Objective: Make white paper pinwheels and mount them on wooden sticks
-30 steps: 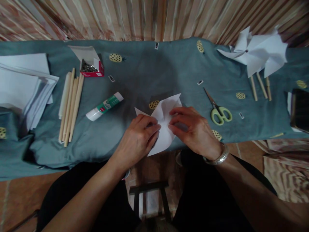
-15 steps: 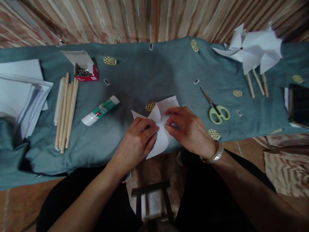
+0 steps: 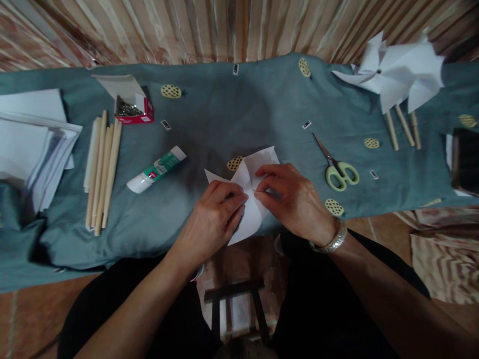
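Observation:
A white paper pinwheel (image 3: 245, 227), its flaps folded in toward the middle, lies at the near edge of the cloth-covered table. My left hand (image 3: 213, 214) is closed on its left side, thumb and fingers pinching the paper near the centre. My right hand (image 3: 295, 197) is over the right side, thumb and index finger pinched on a thin pin whose tip shows close to the pinwheel's centre. Most of the pin is hidden by the fingers. Green-handled scissors (image 3: 341, 174) lie to the right, and a glue stick (image 3: 156, 170) to the left.
Several wooden sticks (image 3: 108, 182) lie at left beside a stack of white paper (image 3: 22, 149). An open red box (image 3: 134, 118) of small metal pieces stands behind them. Finished paper pinwheels (image 3: 396, 70) on sticks lie at back right, near a dark object (image 3: 466, 162).
The view has shifted slightly, so things on the right sit a little farther right. Both hands keep nearly the same hold on the paper and pin.

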`<state>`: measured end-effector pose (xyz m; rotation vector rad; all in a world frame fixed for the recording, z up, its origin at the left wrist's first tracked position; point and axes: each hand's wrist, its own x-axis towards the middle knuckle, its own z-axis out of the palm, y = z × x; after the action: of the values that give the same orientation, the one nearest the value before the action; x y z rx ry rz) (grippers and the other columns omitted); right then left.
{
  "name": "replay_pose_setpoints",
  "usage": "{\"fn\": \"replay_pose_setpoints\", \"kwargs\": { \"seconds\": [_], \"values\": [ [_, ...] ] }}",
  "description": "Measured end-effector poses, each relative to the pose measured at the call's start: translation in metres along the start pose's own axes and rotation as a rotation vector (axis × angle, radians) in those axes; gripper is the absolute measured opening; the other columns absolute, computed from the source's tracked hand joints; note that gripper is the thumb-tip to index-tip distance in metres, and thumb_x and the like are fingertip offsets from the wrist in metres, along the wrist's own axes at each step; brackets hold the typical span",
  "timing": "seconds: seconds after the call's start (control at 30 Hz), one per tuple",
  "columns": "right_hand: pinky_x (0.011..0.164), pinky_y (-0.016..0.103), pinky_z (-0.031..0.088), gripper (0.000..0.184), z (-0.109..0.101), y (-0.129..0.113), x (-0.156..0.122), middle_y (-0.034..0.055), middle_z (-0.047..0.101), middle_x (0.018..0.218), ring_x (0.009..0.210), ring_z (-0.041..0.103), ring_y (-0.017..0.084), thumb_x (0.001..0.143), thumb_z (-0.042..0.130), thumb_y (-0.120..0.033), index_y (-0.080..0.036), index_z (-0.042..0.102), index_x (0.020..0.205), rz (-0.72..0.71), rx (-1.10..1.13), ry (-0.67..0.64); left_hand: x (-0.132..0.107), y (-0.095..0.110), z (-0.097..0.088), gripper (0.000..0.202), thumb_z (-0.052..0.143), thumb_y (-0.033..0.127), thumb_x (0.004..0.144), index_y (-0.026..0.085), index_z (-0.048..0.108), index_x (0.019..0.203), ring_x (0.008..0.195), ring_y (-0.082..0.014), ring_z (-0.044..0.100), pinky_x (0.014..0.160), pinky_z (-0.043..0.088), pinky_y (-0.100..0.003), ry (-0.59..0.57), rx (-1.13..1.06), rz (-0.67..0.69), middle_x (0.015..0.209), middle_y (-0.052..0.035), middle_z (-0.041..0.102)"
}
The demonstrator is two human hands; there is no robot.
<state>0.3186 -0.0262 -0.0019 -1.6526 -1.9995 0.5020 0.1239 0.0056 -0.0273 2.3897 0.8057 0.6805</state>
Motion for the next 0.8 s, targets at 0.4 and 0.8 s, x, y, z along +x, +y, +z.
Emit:
{"fn": "replay_pose_setpoints", "kwargs": {
  "seconds": [0.4,0.8],
  "values": [
    [0.092,0.044,0.047,0.014,0.0006,-0.0009,-0.0013,0.009,0.066,0.112,0.104,0.058,0.026,0.086,0.057,-0.013,-0.02,0.065,0.078,0.0,-0.007,-0.01,0.0002,0.0,0.0005,0.02,0.053,0.017,0.092,0.016,0.067,0.107,0.098,-0.0225,0.058,0.082,0.055,-0.04,-0.001,0.013,-0.003,0.102,-0.0099,0.064],
    [0.093,0.044,0.046,0.012,0.001,0.0005,-0.0006,0.0098,0.066,0.112,0.104,0.058,0.026,0.087,0.058,-0.016,-0.019,0.065,0.079,-0.006,-0.026,-0.026,-0.0007,0.0013,-0.0027,0.022,0.058,0.014,0.089,0.017,0.066,0.109,0.099,-0.0204,0.063,0.086,0.057,-0.037,0.039,-0.045,-0.08,0.106,-0.0082,0.065]
  ]
}}
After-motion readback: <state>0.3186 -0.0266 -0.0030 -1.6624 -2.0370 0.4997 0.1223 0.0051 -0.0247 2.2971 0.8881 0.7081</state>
